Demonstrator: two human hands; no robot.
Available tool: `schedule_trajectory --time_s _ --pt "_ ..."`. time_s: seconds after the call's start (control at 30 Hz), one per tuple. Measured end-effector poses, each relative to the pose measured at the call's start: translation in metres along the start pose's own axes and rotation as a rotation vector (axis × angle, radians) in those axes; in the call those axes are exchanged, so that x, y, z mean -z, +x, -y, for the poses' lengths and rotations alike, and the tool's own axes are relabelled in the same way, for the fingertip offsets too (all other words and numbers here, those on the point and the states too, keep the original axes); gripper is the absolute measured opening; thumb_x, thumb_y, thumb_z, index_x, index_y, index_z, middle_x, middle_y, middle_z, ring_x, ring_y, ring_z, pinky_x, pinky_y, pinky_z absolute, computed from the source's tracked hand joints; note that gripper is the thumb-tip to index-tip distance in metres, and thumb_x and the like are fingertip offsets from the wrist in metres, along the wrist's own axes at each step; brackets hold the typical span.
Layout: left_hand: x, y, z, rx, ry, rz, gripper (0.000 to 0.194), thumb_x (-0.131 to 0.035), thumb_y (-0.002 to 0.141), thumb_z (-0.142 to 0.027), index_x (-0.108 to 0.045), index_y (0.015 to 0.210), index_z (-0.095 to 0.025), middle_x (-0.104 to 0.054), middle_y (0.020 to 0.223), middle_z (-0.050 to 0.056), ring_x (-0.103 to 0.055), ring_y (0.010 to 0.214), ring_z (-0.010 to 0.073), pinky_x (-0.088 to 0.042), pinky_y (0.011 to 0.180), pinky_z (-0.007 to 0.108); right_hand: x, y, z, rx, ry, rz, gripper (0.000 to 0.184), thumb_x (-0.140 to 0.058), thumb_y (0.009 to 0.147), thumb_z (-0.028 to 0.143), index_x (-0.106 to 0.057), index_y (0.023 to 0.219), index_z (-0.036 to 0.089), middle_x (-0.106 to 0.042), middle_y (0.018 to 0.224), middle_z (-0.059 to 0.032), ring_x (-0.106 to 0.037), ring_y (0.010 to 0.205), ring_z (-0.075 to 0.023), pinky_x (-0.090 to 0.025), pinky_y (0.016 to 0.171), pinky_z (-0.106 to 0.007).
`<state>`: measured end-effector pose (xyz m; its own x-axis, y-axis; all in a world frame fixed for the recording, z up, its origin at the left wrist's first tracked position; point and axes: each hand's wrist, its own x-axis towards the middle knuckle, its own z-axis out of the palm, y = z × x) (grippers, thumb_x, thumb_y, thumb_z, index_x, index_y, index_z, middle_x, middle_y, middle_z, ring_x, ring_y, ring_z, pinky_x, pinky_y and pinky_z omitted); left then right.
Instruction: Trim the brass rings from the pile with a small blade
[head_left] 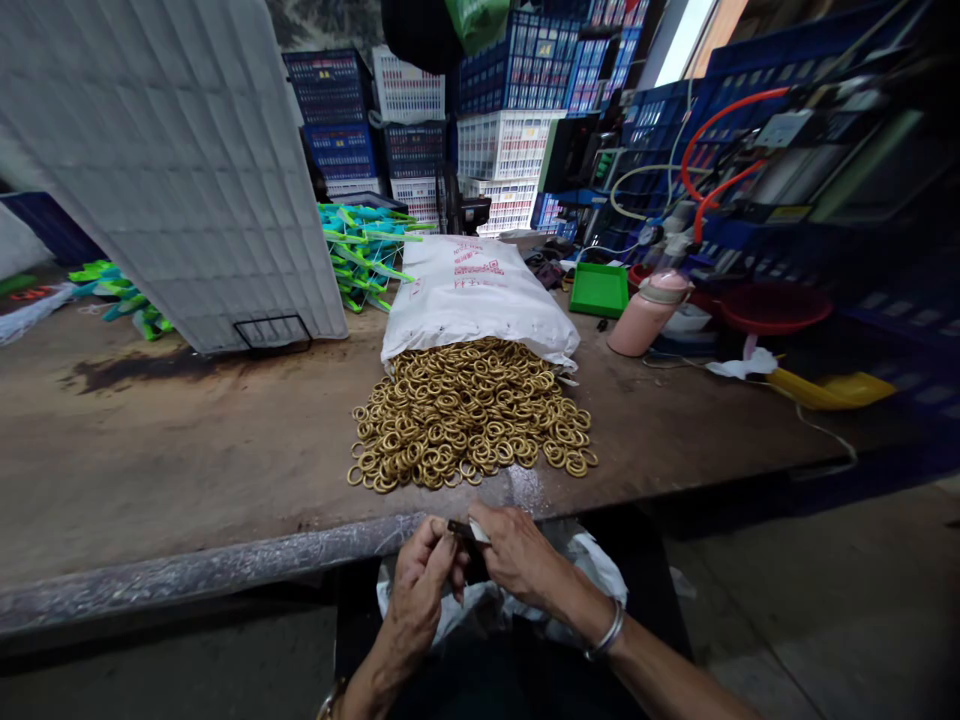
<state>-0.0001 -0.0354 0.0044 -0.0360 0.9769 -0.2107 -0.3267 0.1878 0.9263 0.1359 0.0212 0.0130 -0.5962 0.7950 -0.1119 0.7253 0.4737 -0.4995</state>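
Observation:
Just past the table's front edge, my two hands are close together. My right hand (514,548) grips a small dark flat tool (460,529), a knife or file by its look, with something white beside the fingers. The tool's tip reaches to the fingertips of my left hand (426,568), which are pinched closed; what they hold is too small to make out. Beyond the hands lies a heap of brass-coloured rings (457,425), spilling from the mouth of a white woven sack (476,290) with red print. Under my hands, a white plastic bag (596,560) spreads over my lap.
A tall pale panel (217,170) stands at the left, near green and blue plastic parts (364,245). To the right are a green tray (598,290), a pink bottle (649,318), a red bowl (776,305) and a yellow scoop (832,388). Stacked crates (499,150) rise behind.

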Motion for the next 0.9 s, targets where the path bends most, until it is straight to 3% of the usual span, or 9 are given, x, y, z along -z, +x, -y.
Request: schedule_trajectory --time_s 0.23,0.37,0.53,0.63,0.77,0.9 --pt "-0.005 -0.011 -0.001 0.105 -0.191 0.081 0.029 -0.058 0.073 -0.043 -0.052 0.065 -0.015 -0.055 0.059 0.000 -0.045 0.041 0.0071 -0.040 0.038 0.020 -0.001 0.011 -0.014 -0.147 -0.182 -0.134 0.023 -0.037 0.070 0.005 -0.050 0.085 0.017 -0.060 0.067 -0.0035 -0.052 0.059 -0.0140 -0.025 0.055 -0.025" --pt "-0.001 -0.006 0.002 0.150 -0.321 0.025 0.024 -0.062 0.072 -0.035 -0.056 0.068 -0.012 -0.060 0.068 0.005 -0.051 0.052 0.0103 -0.042 0.042 0.020 -0.002 0.022 -0.011 -0.137 -0.190 -0.231 0.025 -0.040 0.072 0.006 -0.049 0.092 0.018 -0.062 0.079 -0.0035 -0.054 0.069 -0.0142 -0.028 0.059 -0.024" --pt "0.007 -0.002 0.002 0.188 -0.450 0.013 0.013 -0.061 0.073 -0.026 -0.054 0.076 -0.015 -0.062 0.072 0.005 -0.053 0.054 0.0114 -0.040 0.042 0.020 -0.010 0.038 -0.012 -0.171 -0.269 -0.234 0.024 -0.041 0.078 0.014 -0.047 0.101 0.020 -0.062 0.084 -0.0038 -0.056 0.071 -0.0153 -0.028 0.059 -0.024" --pt "0.010 -0.001 0.000 0.223 -0.535 0.039 0.017 -0.061 0.072 -0.024 -0.056 0.086 -0.016 -0.061 0.071 0.004 -0.053 0.055 0.0114 -0.040 0.044 0.021 -0.015 0.044 -0.015 -0.212 -0.289 -0.239 0.022 -0.040 0.078 0.012 -0.049 0.097 0.020 -0.063 0.079 -0.0040 -0.056 0.068 -0.0158 -0.026 0.057 -0.025" --pt "0.012 0.002 -0.003 0.274 -0.574 -0.005 0.016 -0.063 0.071 -0.027 -0.059 0.076 -0.012 -0.059 0.074 0.004 -0.053 0.060 0.0107 -0.041 0.048 0.021 -0.015 0.045 -0.022 -0.179 -0.218 -0.267 0.024 -0.039 0.074 0.007 -0.051 0.092 0.018 -0.061 0.074 -0.0038 -0.054 0.064 -0.0146 -0.025 0.057 -0.025" --pt "0.009 0.012 -0.005 0.236 -0.489 -0.068 0.020 -0.064 0.071 -0.031 -0.056 0.070 -0.013 -0.058 0.072 0.003 -0.052 0.059 0.0095 -0.040 0.045 0.019 -0.006 0.043 -0.030 -0.125 0.028 -0.326 0.017 -0.038 0.074 0.011 -0.050 0.083 0.018 -0.057 0.068 -0.0012 -0.050 0.061 -0.0130 -0.028 0.057 -0.023"
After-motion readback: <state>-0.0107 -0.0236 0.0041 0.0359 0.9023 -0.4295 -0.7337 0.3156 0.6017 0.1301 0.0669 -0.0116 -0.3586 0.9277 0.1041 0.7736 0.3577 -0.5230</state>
